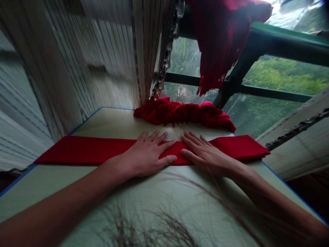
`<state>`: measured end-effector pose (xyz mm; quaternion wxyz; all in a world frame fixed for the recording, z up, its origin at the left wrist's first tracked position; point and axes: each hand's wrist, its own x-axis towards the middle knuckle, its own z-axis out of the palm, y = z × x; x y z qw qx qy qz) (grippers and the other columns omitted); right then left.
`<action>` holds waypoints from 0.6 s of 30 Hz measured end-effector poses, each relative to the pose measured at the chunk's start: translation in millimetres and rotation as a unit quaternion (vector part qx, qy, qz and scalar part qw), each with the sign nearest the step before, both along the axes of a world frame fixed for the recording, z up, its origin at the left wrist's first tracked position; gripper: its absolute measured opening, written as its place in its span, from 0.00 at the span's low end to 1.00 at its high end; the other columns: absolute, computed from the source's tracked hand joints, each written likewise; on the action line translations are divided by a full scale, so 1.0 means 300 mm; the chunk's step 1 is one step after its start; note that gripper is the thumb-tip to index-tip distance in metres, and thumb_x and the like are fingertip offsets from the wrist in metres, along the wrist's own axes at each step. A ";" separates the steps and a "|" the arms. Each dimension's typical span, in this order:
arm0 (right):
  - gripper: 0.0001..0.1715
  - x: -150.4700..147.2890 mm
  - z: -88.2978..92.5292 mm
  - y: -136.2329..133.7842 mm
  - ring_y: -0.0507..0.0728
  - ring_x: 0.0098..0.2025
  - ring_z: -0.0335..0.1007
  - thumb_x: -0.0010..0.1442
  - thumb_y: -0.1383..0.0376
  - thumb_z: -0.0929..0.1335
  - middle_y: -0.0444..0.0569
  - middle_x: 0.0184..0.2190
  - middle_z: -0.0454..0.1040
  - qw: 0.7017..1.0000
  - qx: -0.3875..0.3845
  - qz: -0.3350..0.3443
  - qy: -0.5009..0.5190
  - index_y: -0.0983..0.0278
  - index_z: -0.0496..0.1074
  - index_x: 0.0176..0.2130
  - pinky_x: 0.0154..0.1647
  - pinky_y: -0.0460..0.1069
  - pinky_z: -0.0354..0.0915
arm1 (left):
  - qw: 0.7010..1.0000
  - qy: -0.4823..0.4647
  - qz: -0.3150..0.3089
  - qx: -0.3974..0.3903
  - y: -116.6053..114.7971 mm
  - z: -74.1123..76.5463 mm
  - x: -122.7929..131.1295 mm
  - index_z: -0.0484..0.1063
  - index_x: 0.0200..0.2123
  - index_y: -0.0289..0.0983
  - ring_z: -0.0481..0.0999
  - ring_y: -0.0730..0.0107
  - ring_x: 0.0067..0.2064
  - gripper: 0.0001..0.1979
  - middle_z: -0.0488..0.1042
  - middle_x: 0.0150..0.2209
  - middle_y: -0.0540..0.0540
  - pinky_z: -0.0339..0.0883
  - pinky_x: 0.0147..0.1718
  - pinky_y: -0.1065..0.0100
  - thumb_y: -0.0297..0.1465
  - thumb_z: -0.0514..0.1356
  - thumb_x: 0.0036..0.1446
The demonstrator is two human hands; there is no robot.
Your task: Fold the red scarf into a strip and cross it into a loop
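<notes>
A red scarf (84, 150), folded into a long flat strip, lies across the table from side to side. My left hand (146, 154) rests flat on its middle with the fingers spread. Just to the right, my right hand (202, 149) also lies flat on the cloth, thumb apart from the fingers. A short gap of red cloth shows between the two hands. Neither hand grips anything. Behind the strip, a crumpled red scarf (180, 112) with some fringe sits along the table's far edge.
The pale table (154, 199) has a blue edge. Another red fringed scarf (221, 41) hangs over a dark green rail (290, 37) by the window. Striped curtains (102, 51) hang at left, close to the table, and a light curtain (303, 144) is at right. Hair strands cross the lower view.
</notes>
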<state>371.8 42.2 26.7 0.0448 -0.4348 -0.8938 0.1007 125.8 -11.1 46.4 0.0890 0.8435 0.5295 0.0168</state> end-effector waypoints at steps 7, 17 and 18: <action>0.47 0.000 -0.005 0.001 0.64 0.77 0.31 0.70 0.37 0.53 0.53 0.76 0.42 1.000 0.001 0.003 0.011 0.61 0.47 0.75 0.76 0.66 0.36 | 1.000 0.003 0.002 -0.002 0.000 0.006 0.004 0.48 0.74 0.53 0.40 0.45 0.76 0.36 0.40 0.76 0.45 0.33 0.70 0.36 0.59 0.41 0.68; 0.50 -0.007 0.011 -0.006 0.65 0.77 0.30 0.70 0.37 0.51 0.55 0.76 0.40 1.000 -0.011 0.007 0.002 0.66 0.47 0.75 0.76 0.67 0.34 | 1.000 0.007 0.003 0.001 0.000 0.007 0.003 0.47 0.74 0.53 0.40 0.47 0.76 0.35 0.41 0.76 0.46 0.33 0.70 0.37 0.57 0.41 0.69; 0.50 -0.007 0.010 -0.005 0.65 0.77 0.30 0.70 0.37 0.51 0.55 0.76 0.40 1.000 -0.011 0.007 0.001 0.66 0.47 0.75 0.76 0.67 0.34 | 1.000 0.007 0.004 0.001 -0.001 0.007 0.004 0.47 0.74 0.54 0.40 0.47 0.76 0.35 0.41 0.76 0.46 0.33 0.70 0.37 0.57 0.41 0.69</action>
